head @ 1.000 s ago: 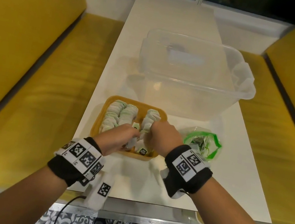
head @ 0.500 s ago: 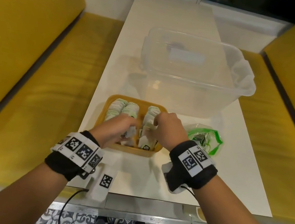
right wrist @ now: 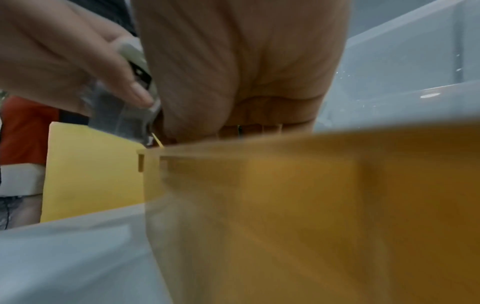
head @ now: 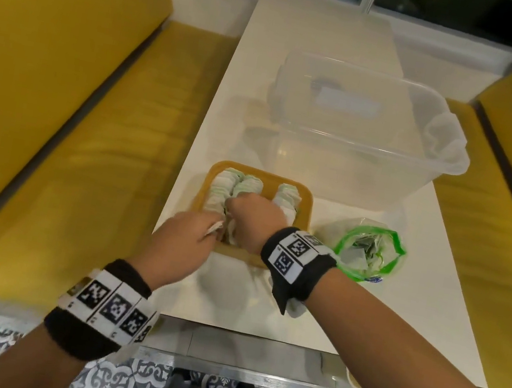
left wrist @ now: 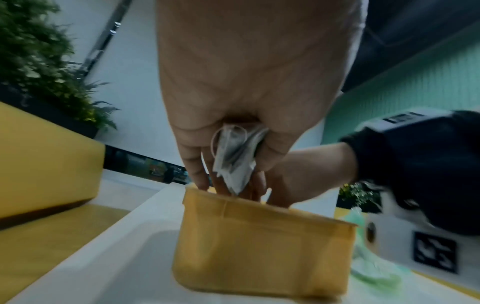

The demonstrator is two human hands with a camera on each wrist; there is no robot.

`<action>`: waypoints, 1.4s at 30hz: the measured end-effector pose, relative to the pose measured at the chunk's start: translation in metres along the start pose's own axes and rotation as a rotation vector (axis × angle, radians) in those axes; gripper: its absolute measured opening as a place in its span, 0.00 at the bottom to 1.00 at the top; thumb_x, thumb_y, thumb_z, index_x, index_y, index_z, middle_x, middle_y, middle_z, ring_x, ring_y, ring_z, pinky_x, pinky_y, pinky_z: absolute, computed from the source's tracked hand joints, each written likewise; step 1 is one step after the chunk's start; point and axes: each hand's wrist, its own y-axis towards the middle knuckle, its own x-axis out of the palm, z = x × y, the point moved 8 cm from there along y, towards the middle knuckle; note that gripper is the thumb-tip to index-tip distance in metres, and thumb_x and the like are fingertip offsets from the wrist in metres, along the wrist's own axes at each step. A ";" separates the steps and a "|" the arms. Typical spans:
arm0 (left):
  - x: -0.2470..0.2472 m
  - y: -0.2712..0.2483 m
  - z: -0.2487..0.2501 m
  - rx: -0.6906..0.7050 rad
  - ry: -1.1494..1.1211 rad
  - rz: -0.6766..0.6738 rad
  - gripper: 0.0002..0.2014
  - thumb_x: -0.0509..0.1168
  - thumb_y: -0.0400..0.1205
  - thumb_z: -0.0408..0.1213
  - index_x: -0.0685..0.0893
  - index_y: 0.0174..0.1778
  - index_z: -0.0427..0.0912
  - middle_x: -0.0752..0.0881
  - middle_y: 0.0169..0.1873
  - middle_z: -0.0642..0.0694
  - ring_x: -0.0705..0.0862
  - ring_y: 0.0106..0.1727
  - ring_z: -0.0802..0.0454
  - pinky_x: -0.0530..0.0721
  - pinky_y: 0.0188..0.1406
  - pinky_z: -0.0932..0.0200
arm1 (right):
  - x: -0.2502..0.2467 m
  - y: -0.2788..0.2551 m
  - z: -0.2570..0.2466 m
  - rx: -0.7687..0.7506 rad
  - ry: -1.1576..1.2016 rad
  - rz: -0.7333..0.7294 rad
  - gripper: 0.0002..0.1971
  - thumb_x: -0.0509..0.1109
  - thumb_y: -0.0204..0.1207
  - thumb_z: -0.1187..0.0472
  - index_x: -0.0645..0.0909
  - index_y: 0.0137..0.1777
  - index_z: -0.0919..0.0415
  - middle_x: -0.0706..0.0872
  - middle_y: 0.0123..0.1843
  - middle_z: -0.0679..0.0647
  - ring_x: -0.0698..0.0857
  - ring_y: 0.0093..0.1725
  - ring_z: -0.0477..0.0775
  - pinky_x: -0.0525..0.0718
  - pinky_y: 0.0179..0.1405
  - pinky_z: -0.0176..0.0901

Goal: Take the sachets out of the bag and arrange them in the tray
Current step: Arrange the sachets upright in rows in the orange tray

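An orange tray (head: 305, 209) holds three rows of white-and-green sachets (head: 286, 196). My left hand (head: 215, 233) hovers at the tray's near left corner and grips a small bunch of sachets (left wrist: 233, 158) just above the rim (left wrist: 259, 203). My right hand (head: 234, 214) reaches down into the tray by the middle row. Its fingertips are hidden behind the tray wall (right wrist: 311, 205). To the right of the tray stands the open clear bag (head: 371, 251) with a green zip rim and sachets inside.
A large clear plastic tub (head: 361, 133) stands behind the tray on the white table (head: 229, 298). Yellow bench seats (head: 88, 130) flank the table on both sides. The table's near edge lies just under my wrists.
My right hand has shifted left from the right-hand row to the middle of the tray. My left hand has drawn back toward the near left corner with its sachets.
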 end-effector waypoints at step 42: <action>-0.004 -0.005 -0.031 -0.241 -0.611 0.326 0.12 0.59 0.86 0.32 0.87 0.46 0.45 0.89 0.38 0.48 0.88 0.45 0.52 0.84 0.48 0.60 | -0.002 0.001 -0.002 -0.103 -0.097 -0.035 0.07 0.63 0.77 0.64 0.84 0.47 0.59 0.85 0.47 0.56 0.84 0.47 0.60 0.84 0.39 0.49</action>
